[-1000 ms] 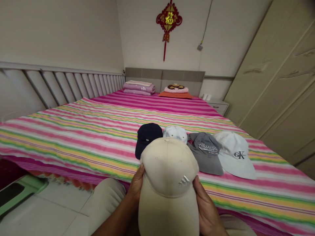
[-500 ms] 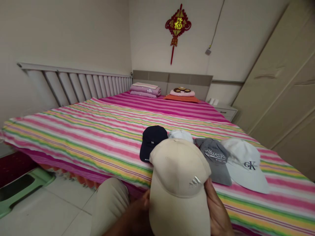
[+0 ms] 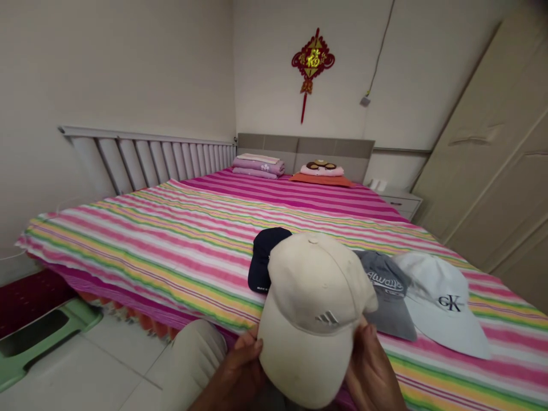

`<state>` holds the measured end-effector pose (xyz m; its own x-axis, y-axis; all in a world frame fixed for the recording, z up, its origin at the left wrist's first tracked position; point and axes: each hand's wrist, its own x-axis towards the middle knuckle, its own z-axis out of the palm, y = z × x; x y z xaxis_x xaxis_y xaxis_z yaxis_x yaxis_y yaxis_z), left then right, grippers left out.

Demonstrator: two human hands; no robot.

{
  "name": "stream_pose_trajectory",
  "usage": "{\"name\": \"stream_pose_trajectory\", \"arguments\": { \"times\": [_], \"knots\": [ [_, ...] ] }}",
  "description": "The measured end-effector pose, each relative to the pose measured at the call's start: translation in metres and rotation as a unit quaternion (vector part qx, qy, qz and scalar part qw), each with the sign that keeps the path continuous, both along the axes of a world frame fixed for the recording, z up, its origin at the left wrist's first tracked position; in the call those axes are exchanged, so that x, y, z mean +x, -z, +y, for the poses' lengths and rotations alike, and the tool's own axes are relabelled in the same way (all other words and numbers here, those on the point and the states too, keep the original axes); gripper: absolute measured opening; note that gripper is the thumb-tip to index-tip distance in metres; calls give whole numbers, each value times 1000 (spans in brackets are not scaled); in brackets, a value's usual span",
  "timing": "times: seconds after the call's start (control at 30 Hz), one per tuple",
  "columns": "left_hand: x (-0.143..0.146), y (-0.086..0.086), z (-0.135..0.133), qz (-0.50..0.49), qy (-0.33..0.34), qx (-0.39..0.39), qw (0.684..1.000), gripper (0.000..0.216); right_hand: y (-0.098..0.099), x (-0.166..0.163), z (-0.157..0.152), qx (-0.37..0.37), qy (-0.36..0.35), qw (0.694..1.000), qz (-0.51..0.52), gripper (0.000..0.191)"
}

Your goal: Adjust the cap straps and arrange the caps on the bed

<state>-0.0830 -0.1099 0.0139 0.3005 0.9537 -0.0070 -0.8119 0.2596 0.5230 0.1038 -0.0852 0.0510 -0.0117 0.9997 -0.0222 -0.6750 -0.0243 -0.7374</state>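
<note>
I hold a beige cap with a small striped logo up in front of me, brim toward me. My left hand grips its left edge with curled fingers. On the other side, my right hand is closed on the right edge of the brim. Behind the beige cap, a navy cap, a grey cap with white lettering and a white cap with dark letters lie in a row on the striped bed.
Folded pink bedding and a pillow pile sit at the headboard. A wardrobe stands to the right, a nightstand beside it. A green stool is on the floor at left. My knee is below.
The beige cap has tilted, crown turning up and to the right, hiding the pale cap behind it. The camera view has shifted, so the bed appears lower and further right.
</note>
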Motion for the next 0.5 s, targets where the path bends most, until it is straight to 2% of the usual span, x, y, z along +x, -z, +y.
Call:
{"name": "stream_pose_trajectory", "arguments": {
  "times": [0.13, 0.23, 0.27, 0.37, 0.5],
  "knots": [
    [-32, -6, 13, 34, -76, -23, 996, 32, 22, 12, 4, 27, -52, 995, -81, 38],
    [-66, -10, 27, 64, -144, -36, 987, 39, 55, 31, 14, -14, -9, 980, -197, 34],
    [-78, -11, 32, 72, -167, -41, 982, 42, 67, 39, 18, -22, 0, 971, -236, 34],
    [-111, -14, 51, 87, -228, -54, 968, 39, 95, 57, 28, 20, -22, 938, -345, 41],
    [-141, -15, 79, 95, -290, -75, 949, 27, 106, 62, 31, 73, -17, 894, -442, 45]
  ]
}}
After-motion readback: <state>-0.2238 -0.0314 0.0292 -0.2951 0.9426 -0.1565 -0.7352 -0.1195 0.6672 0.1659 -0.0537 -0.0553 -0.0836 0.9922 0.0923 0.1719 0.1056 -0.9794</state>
